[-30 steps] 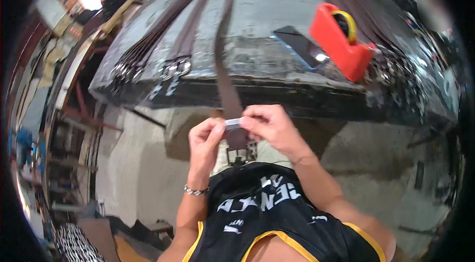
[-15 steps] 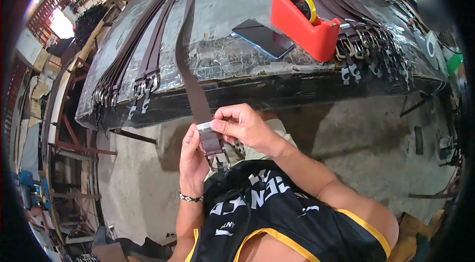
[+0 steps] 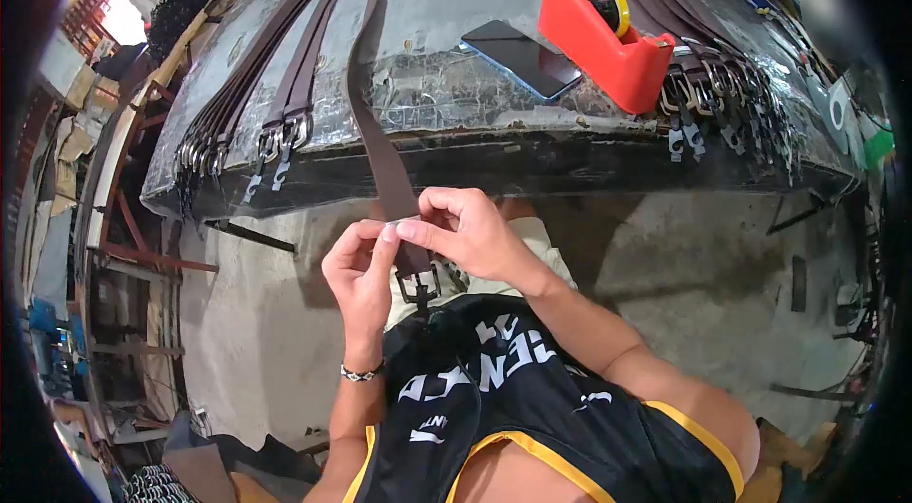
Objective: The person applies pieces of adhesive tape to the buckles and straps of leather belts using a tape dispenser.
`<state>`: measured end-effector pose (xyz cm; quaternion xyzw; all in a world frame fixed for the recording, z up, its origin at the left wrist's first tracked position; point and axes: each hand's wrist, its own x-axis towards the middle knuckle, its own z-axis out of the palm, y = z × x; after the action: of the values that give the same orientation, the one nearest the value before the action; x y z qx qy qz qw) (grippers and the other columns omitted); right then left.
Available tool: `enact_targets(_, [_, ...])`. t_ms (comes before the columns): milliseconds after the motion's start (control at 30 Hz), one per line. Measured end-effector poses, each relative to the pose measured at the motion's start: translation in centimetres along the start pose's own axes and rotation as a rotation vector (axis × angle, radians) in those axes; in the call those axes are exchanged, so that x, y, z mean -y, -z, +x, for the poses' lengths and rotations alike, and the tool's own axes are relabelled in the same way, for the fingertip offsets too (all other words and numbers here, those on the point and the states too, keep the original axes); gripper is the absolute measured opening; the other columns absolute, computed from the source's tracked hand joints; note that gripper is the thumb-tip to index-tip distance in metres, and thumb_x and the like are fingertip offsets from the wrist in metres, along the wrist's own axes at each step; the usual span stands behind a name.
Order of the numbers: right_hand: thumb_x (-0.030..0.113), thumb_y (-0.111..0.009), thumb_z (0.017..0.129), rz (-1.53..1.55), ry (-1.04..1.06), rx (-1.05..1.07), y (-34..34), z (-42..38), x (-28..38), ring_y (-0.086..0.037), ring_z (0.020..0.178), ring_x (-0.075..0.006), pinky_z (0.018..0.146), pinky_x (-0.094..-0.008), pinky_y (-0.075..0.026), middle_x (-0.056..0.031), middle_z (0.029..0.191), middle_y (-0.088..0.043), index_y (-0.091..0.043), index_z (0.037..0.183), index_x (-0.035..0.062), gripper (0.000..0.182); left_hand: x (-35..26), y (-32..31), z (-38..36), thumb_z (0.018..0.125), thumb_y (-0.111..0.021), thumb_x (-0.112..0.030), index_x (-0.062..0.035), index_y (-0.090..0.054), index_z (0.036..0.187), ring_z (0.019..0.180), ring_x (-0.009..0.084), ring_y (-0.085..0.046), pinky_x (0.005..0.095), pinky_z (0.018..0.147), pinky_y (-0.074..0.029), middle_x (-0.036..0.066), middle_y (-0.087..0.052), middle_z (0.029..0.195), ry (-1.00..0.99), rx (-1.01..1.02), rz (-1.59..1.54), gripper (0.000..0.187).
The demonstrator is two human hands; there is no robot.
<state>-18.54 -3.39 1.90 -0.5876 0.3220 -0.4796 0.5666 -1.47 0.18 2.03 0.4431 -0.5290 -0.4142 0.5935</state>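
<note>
A dark brown belt (image 3: pixel 382 156) runs down from the table top and over its front edge to my lap. Its buckle (image 3: pixel 418 286) hangs below my hands, close to my black shirt. My left hand (image 3: pixel 363 265) pinches the belt just above the buckle from the left side. From the right, my right hand (image 3: pixel 472 235) grips the same spot, thumb tip against the left thumb. A small whitish strip (image 3: pixel 403 221), perhaps tape, shows across the belt at the thumbs; most of it is covered by the fingers.
On the table (image 3: pixel 456 109) stand a red tape dispenser (image 3: pixel 608 52) and a phone (image 3: pixel 522 59). Buckled belts (image 3: pixel 242 56) lie in a bundle at the left. More belts (image 3: pixel 708 85) with buckles at the edge lie at the right. A wooden rack (image 3: pixel 123 208) stands far left.
My left hand has moved up along the belt, so its thumb meets the right thumb at the whitish strip. The strip is now mostly covered, and the view has shifted slightly.
</note>
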Motion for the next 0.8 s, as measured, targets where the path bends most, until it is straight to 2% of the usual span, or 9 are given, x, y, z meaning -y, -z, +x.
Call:
enact_targets(67, [0.018,-0.072,0.095,-0.092,-0.007,0.015,0.4,0.1,0.6,-0.041,0.066,-0.0050,0.056,-0.0284,-0.037,0.0030,0.068,-0.049,-0.060,0.079,-0.0023,0.028,0.2,0.1,0.0,0.098,-0.068,-0.008,0.0019,-0.068,0.092,0.076,0.0028,-0.054,0.0192,0.066,-0.042,-0.003,-0.063,0.084,0.012,0.011,-0.013,0.012])
enact_targets(200, [0.014,-0.069,0.097,0.015,0.002,0.067,0.6,0.1,0.1,-0.042,0.069,-0.0044,0.057,-0.0273,-0.038,0.0022,0.070,-0.050,-0.061,0.083,-0.0042,0.025,1.0,0.6,0.1,0.098,-0.069,-0.009,0.0014,-0.069,0.093,0.074,0.0035,-0.053,0.0200,0.066,-0.042,-0.004,-0.063,0.082,0.043,0.020,-0.067,0.012])
enact_targets(333, [0.013,-0.064,0.100,0.068,-0.097,0.134,1.4,0.1,0.8,-0.055,0.070,-0.0066,0.062,-0.0246,-0.046,-0.0002,0.075,-0.062,-0.068,0.096,-0.0069,0.020,0.7,1.0,0.2,0.098,-0.069,-0.009,0.0026,-0.069,0.094,0.078,0.0042,-0.057,0.0212,0.070,-0.046,-0.002,-0.066,0.085,0.091,0.022,-0.175,0.012])
enact_targets(400, [0.014,-0.065,0.100,0.077,-0.109,0.127,1.4,0.1,1.0,-0.055,0.068,-0.0052,0.060,-0.0228,-0.045,0.0003,0.075,-0.062,-0.069,0.096,-0.0049,0.019,1.3,1.0,0.3,0.100,-0.066,-0.011,0.0019,-0.069,0.097,0.080,0.0047,-0.058,0.0217,0.071,-0.047,0.000,-0.067,0.089,0.041,0.056,-0.222,0.014])
enact_targets(500, [0.017,-0.067,0.100,0.138,-0.122,0.125,1.7,0.2,0.8,-0.055,0.066,-0.0033,0.058,-0.0203,-0.043,0.0014,0.073,-0.062,-0.070,0.095,-0.0015,0.019,2.0,1.5,0.3,0.104,-0.061,-0.017,0.0011,-0.068,0.101,0.079,0.0059,-0.059,0.0222,0.070,-0.047,0.000,-0.066,0.093,0.159,0.102,-0.475,0.019])
enact_targets(633, [0.020,-0.068,0.100,0.219,-0.138,0.088,1.6,0.1,0.6,-0.053,0.062,-0.0014,0.055,-0.0182,-0.041,0.0028,0.071,-0.061,-0.070,0.095,0.0015,0.019,2.7,1.2,0.7,0.104,-0.057,-0.016,-0.0003,-0.068,0.105,0.087,0.0055,-0.058,0.0234,0.081,-0.047,0.000,-0.065,0.096,0.207,0.169,-0.406,0.019])
enact_targets(667, [0.020,-0.067,0.100,0.256,-0.143,0.099,1.6,0.1,0.7,-0.052,0.061,-0.0012,0.054,-0.0181,-0.040,0.0032,0.071,-0.061,-0.071,0.096,0.0016,0.019,2.9,1.4,0.5,0.104,-0.056,-0.014,0.0013,-0.068,0.112,0.095,0.0072,-0.060,0.0248,0.088,-0.047,0.003,-0.067,0.102,0.230,0.223,-0.400,0.021])
enact_targets(767, [0.020,-0.067,0.101,0.341,-0.151,0.129,1.7,0.1,0.5,-0.050,0.058,-0.0008,0.052,-0.0181,-0.037,0.0038,0.070,-0.060,-0.071,0.096,0.0017,0.019,3.0,1.3,0.3,0.103,-0.049,-0.038,0.0070,-0.061,0.124,0.097,0.0225,-0.070,0.0334,0.089,-0.056,0.016,-0.071,0.113,0.314,0.324,-0.409,0.050])
enact_targets(800, [0.020,-0.067,0.101,0.351,-0.149,0.140,1.8,0.1,0.2,-0.050,0.058,-0.0009,0.051,-0.0183,-0.036,0.0037,0.070,-0.060,-0.071,0.097,0.0017,0.019,2.8,1.3,0.3,0.103,-0.048,-0.039,0.0070,-0.062,0.123,0.093,0.0218,-0.070,0.0330,0.085,-0.056,0.016,-0.071,0.111,0.363,0.364,-0.450,0.052])
